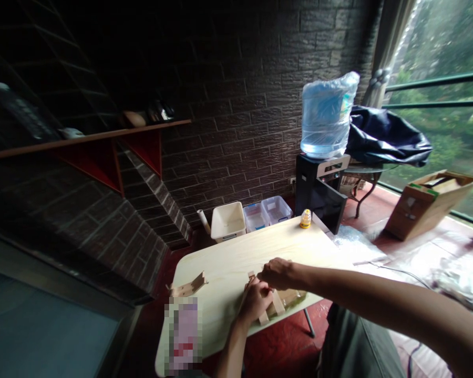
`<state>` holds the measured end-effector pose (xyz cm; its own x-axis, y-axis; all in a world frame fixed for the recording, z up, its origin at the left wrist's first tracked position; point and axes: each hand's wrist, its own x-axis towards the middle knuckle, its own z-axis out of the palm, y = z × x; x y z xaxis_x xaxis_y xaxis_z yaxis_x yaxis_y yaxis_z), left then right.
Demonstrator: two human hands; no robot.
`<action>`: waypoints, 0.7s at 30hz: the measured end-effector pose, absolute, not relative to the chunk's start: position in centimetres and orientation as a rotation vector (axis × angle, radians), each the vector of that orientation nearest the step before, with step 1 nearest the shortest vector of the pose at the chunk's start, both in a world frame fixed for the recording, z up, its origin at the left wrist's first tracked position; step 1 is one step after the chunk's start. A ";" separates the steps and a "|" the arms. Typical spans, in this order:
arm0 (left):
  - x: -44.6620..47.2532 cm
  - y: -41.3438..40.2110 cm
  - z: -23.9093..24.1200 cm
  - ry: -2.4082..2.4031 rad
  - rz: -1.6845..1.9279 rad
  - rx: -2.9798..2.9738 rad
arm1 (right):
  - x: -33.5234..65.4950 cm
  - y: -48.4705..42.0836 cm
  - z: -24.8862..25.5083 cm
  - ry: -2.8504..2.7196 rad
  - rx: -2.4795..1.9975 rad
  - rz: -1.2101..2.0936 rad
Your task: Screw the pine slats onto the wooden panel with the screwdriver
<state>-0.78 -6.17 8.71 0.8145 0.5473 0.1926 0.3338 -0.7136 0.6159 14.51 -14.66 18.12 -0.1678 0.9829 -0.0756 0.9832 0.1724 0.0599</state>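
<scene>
A small piece made of pale wooden slats point(277, 304) lies at the near right edge of the table point(224, 262), with something greenish along its near side. My left hand point(257, 300) is closed on its left end, fingers curled over the wood. Right beside it, my right hand point(278, 274) is closed in a pinch above the slats. What sits between its fingers is hidden. Toward the far right of the tabletop stands a small yellow-and-white cone-shaped container point(305, 219). A bent strip of brown cardboard point(189, 286) rests on the left side.
A blurred-out pinkish item point(185, 333) lies at the table's near left. Behind the table are a cream bin point(228, 218) and clear plastic boxes point(276, 209). A water dispenser point(319, 191) and a cardboard box point(425, 205) stand to the right. A shelf point(102, 135) juts from the left wall.
</scene>
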 end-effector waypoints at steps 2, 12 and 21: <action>-0.8 -6.1 8.6 0.629 0.491 2.423 | 14.7 -14.3 17.5 2.315 1.963 -0.043; -0.8 -5.8 8.3 0.568 0.478 2.429 | 14.7 -12.7 18.1 2.111 2.012 -0.335; -0.9 -6.1 9.0 0.583 0.479 2.402 | 13.9 -13.4 20.0 2.029 2.017 -0.353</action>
